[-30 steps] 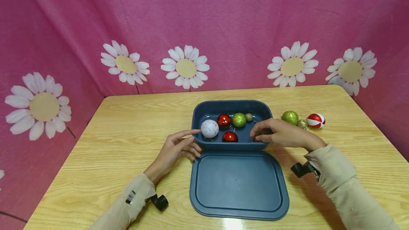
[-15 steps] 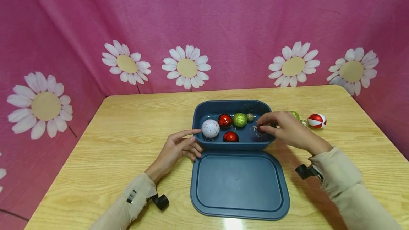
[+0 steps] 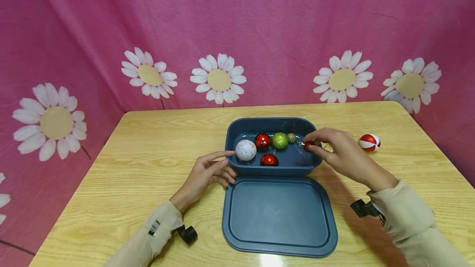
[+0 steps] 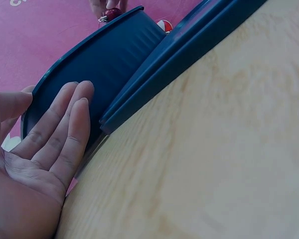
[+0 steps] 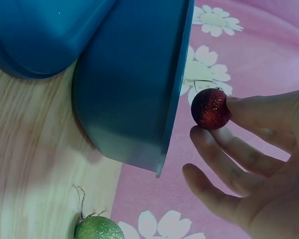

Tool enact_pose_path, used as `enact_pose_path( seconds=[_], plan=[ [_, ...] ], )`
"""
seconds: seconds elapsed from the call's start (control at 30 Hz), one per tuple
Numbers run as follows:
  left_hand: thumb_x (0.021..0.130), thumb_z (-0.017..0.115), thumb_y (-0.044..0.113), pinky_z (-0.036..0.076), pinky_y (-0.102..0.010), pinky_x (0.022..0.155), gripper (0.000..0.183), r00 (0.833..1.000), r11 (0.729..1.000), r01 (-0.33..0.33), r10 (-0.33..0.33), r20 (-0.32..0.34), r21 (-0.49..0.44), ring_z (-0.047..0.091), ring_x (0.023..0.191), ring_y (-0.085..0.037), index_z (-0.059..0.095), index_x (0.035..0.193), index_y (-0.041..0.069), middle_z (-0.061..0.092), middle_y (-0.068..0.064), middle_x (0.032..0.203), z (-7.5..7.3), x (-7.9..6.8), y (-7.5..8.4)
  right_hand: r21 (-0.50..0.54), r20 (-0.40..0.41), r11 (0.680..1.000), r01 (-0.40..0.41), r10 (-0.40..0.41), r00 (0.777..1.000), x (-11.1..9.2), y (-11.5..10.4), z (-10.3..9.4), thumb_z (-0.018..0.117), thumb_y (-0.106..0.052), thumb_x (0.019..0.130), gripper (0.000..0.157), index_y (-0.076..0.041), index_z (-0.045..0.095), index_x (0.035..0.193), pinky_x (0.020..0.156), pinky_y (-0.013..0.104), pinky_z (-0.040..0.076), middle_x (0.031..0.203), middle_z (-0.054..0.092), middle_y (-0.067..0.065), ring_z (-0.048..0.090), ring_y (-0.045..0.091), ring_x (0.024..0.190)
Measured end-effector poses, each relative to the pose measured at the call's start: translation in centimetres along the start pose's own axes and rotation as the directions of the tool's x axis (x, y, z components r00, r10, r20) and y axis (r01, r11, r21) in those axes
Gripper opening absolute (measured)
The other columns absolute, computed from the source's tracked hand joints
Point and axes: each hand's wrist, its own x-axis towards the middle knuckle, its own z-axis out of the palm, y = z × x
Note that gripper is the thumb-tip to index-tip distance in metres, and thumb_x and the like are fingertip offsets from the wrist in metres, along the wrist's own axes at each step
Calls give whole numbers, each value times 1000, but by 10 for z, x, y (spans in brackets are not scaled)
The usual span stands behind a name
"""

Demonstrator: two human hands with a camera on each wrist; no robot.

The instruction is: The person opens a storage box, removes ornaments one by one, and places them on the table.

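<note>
My right hand pinches a small dark red glitter Christmas ball between thumb and fingertips, over the right end of a dark blue box. A thin gold loop hangs from the ball. My left hand rests against the box's left end, one fingertip at the rim and the other fingers loosely straight along the outer wall. Inside the box lie a white speckled ball, two shiny red balls, one farther back, a green glitter ball and a small gold ball.
The blue lid lies flat on the wooden table in front of the box. To the right is a red and white striped ball. A green ball shows in the right wrist view, hidden behind my hand in the head view.
My right hand has risen from inside the box with the small red ball and shifted right, now covering the green and gold balls on the table. My left hand stays at the box.
</note>
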Motion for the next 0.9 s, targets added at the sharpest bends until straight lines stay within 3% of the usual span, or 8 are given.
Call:
enact_pose_path(
  seconds=[0.27,0.43,0.6,0.9],
  plan=[
    [105,52,21,61,-34,64,40,1000,1000,18,-18,-12,10,73,76,-25,54,141,3,72,-20,95,2,1,0,-2,13,1000,-21,21,1000,-7,-3,-3,75,-4,88,23,-9,74,110,74,30,57,102,73,-3,65,9,87],
    [105,53,22,61,-35,64,40,1000,1000,19,-19,-17,7,73,76,-25,55,141,4,72,-20,94,3,0,0,-39,-23,999,11,-12,1000,-10,-3,-5,76,-1,86,24,-9,74,108,71,24,53,102,72,-1,64,11,87],
    [105,53,22,61,-35,64,42,1000,1000,14,-14,-3,1,73,77,-26,53,141,1,72,-21,95,4,0,0,-62,-49,998,13,-16,999,-13,1,-10,76,2,84,27,-6,74,109,73,24,57,102,72,3,68,15,89],
    [105,52,22,61,-34,64,42,1000,1000,6,-6,-7,3,73,78,-26,53,142,1,72,-21,96,2,-1,1,-96,-99,995,9,-18,995,-30,18,-21,77,1,84,26,-10,76,107,74,8,49,99,72,-2,68,8,83]
  ],
)
